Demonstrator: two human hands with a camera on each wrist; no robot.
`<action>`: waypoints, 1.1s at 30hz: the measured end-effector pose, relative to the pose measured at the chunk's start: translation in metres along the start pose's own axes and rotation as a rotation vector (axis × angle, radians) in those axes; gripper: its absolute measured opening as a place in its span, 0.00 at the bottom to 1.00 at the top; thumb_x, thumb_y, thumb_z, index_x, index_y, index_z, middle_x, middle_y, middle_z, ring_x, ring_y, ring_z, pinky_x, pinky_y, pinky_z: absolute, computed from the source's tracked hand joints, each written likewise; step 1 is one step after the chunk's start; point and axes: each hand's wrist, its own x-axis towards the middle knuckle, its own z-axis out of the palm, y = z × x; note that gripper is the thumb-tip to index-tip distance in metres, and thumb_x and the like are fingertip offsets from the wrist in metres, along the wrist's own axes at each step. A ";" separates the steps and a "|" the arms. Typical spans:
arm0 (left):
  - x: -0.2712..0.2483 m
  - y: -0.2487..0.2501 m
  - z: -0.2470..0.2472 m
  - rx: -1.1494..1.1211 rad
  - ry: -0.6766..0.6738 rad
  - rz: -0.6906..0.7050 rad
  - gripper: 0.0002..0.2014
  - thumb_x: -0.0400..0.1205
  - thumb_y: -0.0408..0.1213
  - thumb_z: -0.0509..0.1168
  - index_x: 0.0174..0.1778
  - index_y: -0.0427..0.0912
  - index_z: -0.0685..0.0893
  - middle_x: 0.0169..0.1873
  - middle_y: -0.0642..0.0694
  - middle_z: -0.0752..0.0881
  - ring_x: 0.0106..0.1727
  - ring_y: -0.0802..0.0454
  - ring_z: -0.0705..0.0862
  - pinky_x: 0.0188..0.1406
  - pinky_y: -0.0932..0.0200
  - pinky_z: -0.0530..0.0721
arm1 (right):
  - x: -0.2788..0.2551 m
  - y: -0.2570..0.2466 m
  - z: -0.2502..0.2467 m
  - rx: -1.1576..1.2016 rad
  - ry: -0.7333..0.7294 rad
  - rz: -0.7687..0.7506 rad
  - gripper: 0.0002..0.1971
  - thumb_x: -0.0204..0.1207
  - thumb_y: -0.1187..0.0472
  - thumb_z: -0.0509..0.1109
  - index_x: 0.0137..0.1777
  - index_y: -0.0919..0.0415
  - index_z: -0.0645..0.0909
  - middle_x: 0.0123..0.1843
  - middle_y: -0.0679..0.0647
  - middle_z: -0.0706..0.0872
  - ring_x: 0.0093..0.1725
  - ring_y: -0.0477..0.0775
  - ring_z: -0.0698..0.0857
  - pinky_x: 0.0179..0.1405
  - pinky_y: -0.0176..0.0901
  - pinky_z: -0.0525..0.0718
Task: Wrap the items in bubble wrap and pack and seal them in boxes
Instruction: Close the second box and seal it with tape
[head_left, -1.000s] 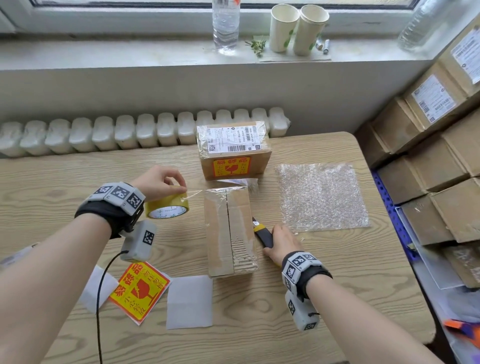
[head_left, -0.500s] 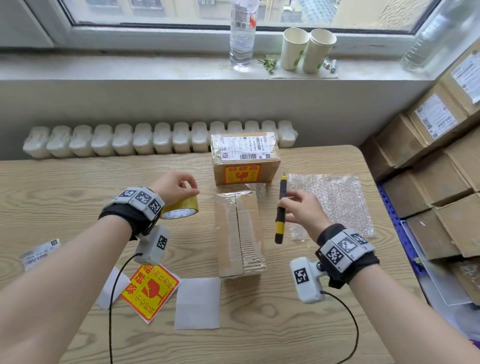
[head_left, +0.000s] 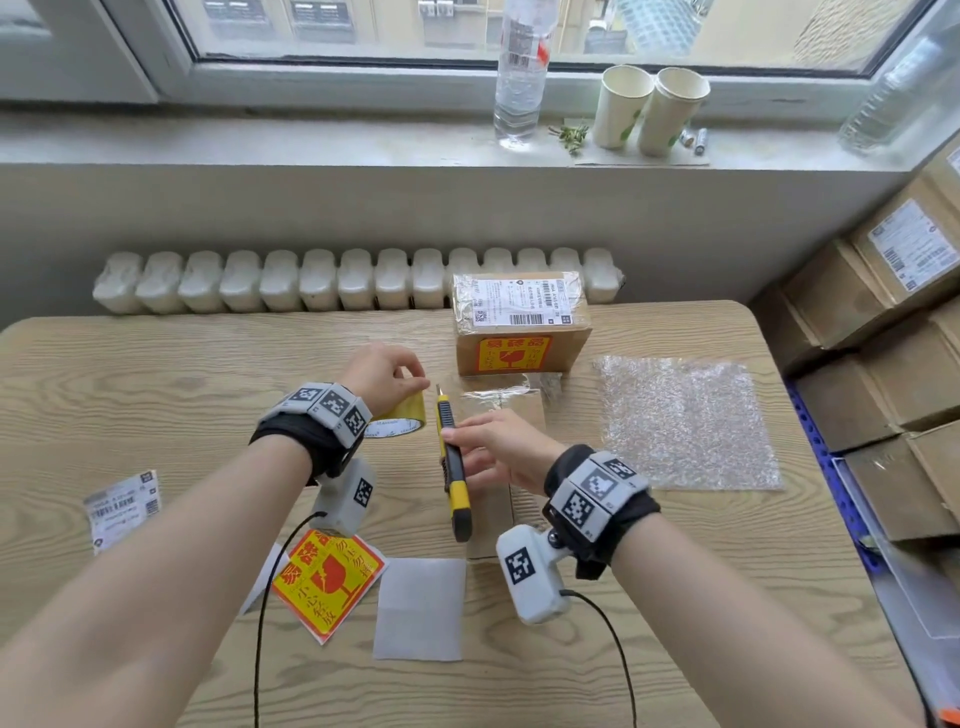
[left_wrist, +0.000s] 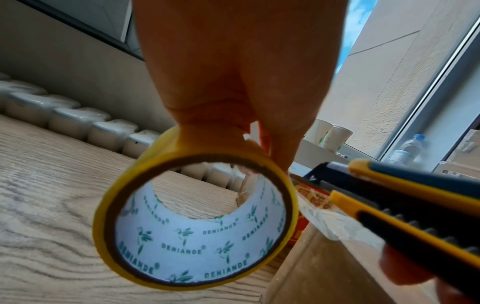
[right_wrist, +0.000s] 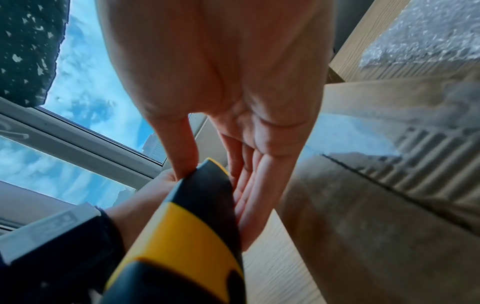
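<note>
My left hand grips a yellow tape roll just left of the brown cardboard box, whose far end is covered in shiny tape. In the left wrist view the tape roll hangs from my fingers, and a clear strip runs toward the box. My right hand pinches a yellow-and-black utility knife between thumb and fingers. The knife points away from me, between roll and box. From the right wrist, the knife and box show.
A sealed box with label and fragile sticker stands behind. A bubble wrap sheet lies to the right. A fragile sticker, white backing paper and a shipping label lie near me. Stacked parcels fill the right side.
My right hand picked the knife up from the table right of the box and carried it over to the box's left side, beside the tape roll. My left hand kept hold of the roll.
</note>
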 end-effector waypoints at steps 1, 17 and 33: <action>0.000 0.000 0.001 -0.004 0.003 -0.002 0.07 0.79 0.45 0.69 0.46 0.46 0.86 0.37 0.49 0.82 0.37 0.57 0.78 0.32 0.63 0.71 | 0.003 0.000 0.002 0.008 0.011 0.010 0.10 0.80 0.61 0.68 0.57 0.67 0.81 0.46 0.60 0.89 0.43 0.57 0.89 0.55 0.55 0.87; -0.004 0.000 0.001 0.032 0.022 0.050 0.06 0.80 0.45 0.67 0.46 0.48 0.85 0.40 0.51 0.80 0.43 0.53 0.77 0.41 0.59 0.71 | 0.012 -0.002 0.013 -0.013 0.094 0.034 0.17 0.81 0.61 0.67 0.62 0.74 0.79 0.51 0.67 0.87 0.39 0.57 0.88 0.40 0.46 0.89; 0.000 -0.012 -0.002 0.081 0.114 -0.014 0.06 0.82 0.44 0.64 0.48 0.48 0.84 0.44 0.51 0.79 0.48 0.52 0.76 0.44 0.56 0.73 | 0.001 -0.001 0.000 -0.151 0.064 0.131 0.11 0.79 0.60 0.68 0.39 0.68 0.80 0.30 0.58 0.84 0.23 0.50 0.84 0.25 0.39 0.86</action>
